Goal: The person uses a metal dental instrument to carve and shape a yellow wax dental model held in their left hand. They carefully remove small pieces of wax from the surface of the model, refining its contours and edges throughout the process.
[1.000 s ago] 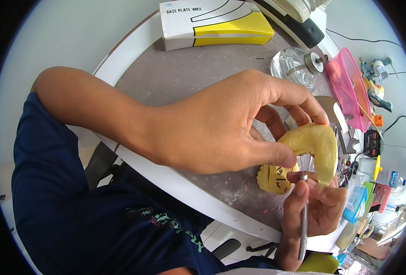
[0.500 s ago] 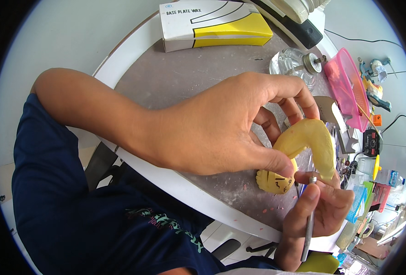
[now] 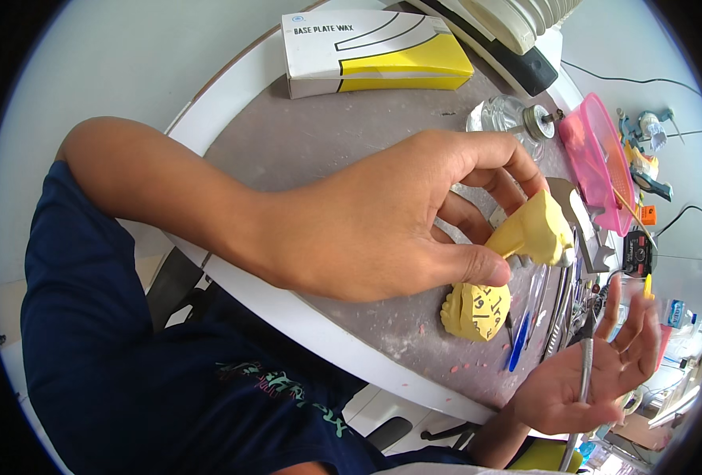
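Note:
My left hand [image 3: 390,214] reaches across the bench and is closed on a yellow plaster dental cast [image 3: 537,226], thumb on the near side and fingers on the far side. The cast is tilted, and part of it is hidden by my fingers. On the right, my right hand [image 3: 557,396] is palm up with its fingers spread, away from the cast. A slim metal hand tool [image 3: 586,364] lies across that palm, kept there by the thumb. Below my left thumb, a second yellow dental cast [image 3: 475,315] with dark handwriting rests on the bench.
A white and yellow box [image 3: 398,67] lies at the back, beside a glass spirit lamp [image 3: 503,119]. A pink plastic basket [image 3: 596,158] stands farther right. A blue pen [image 3: 519,348] and several metal instruments lie between my hands. Pink crumbs dot the grey benchtop [image 3: 390,321].
My right hand has moved right, away from the cast, and its fingers have spread around the tool. The held cast has turned, so its horseshoe outline no longer shows.

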Demonstrator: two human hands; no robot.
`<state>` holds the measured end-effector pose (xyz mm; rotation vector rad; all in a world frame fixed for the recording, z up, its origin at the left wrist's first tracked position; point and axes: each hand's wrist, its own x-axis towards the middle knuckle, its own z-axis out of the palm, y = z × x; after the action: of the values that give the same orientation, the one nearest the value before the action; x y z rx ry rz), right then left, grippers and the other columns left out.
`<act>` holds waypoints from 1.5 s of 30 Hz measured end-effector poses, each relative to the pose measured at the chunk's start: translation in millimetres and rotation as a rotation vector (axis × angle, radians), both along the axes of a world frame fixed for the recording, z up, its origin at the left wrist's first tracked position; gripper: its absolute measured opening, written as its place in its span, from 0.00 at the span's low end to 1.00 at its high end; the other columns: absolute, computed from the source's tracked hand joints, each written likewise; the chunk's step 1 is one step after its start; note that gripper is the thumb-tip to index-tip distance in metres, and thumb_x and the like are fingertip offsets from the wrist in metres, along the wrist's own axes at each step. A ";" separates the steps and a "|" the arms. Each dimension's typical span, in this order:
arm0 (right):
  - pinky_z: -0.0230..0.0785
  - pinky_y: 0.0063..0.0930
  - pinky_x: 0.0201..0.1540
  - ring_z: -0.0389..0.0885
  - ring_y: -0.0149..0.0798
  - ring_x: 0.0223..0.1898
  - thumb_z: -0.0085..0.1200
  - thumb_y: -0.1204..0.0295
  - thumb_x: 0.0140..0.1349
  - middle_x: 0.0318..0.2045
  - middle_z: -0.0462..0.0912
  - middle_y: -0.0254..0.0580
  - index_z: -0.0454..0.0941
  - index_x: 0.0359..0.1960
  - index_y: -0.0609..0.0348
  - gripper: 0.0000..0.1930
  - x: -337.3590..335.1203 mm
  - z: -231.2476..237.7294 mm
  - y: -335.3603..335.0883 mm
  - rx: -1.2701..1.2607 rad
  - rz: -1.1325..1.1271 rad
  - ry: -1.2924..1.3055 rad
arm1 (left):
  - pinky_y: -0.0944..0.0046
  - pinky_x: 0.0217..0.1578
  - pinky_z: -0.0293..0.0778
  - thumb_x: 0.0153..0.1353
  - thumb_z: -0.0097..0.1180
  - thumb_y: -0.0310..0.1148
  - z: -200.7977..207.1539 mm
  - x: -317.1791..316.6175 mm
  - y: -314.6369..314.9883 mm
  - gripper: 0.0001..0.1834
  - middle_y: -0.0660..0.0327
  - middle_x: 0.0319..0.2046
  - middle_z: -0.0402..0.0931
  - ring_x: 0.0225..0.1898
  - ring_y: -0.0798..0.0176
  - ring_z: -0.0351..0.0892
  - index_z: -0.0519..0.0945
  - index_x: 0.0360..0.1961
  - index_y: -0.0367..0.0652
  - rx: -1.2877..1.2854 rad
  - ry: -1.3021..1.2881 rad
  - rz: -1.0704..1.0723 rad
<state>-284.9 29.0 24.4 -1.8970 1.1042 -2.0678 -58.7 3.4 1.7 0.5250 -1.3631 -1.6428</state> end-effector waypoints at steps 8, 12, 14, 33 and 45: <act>0.72 0.45 0.51 0.74 0.36 0.29 0.40 0.49 0.73 0.24 0.77 0.44 0.68 0.40 0.60 0.23 -5.5 3.0 14.4 0.195 0.124 0.505 | 0.64 0.54 0.78 0.61 0.63 0.24 -6.9 -2.3 -0.2 0.24 0.55 0.50 0.74 0.51 0.65 0.77 0.69 0.57 0.35 0.009 0.015 0.004; 0.74 0.33 0.42 0.77 0.35 0.27 0.46 0.56 0.72 0.25 0.78 0.48 0.64 0.35 0.59 0.17 2.0 6.1 15.6 0.434 0.293 0.271 | 0.65 0.52 0.80 0.64 0.62 0.28 5.0 2.9 -0.5 0.23 0.53 0.48 0.75 0.47 0.64 0.80 0.69 0.57 0.34 0.224 0.164 -0.153; 0.73 0.28 0.37 0.76 0.34 0.24 0.46 0.55 0.72 0.24 0.78 0.50 0.64 0.35 0.59 0.18 -0.5 8.7 15.3 0.521 0.338 0.239 | 0.65 0.53 0.80 0.65 0.60 0.29 6.0 4.0 -3.3 0.23 0.53 0.48 0.76 0.48 0.62 0.80 0.68 0.58 0.35 0.325 0.257 -0.258; 0.76 0.33 0.39 0.78 0.37 0.28 0.47 0.56 0.72 0.25 0.77 0.48 0.68 0.37 0.62 0.18 -10.0 3.2 3.3 0.415 0.287 0.090 | 0.65 0.52 0.81 0.63 0.64 0.30 5.8 5.3 -5.4 0.29 0.53 0.48 0.76 0.47 0.61 0.81 0.65 0.61 0.35 0.345 0.254 -0.283; 0.76 0.47 0.50 0.83 0.55 0.41 0.59 0.77 0.57 0.32 0.79 0.48 0.70 0.40 0.62 0.12 -4.7 -4.7 16.3 0.192 0.412 0.447 | 0.69 0.45 0.77 0.53 0.73 0.34 -12.9 -5.7 -7.8 0.31 0.56 0.47 0.78 0.42 0.69 0.80 0.76 0.57 0.36 -0.070 0.108 -0.063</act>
<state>-289.6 45.3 19.8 -2.3050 0.8440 -1.3152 -64.4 -4.4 -11.2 0.3505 -1.3642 -1.6436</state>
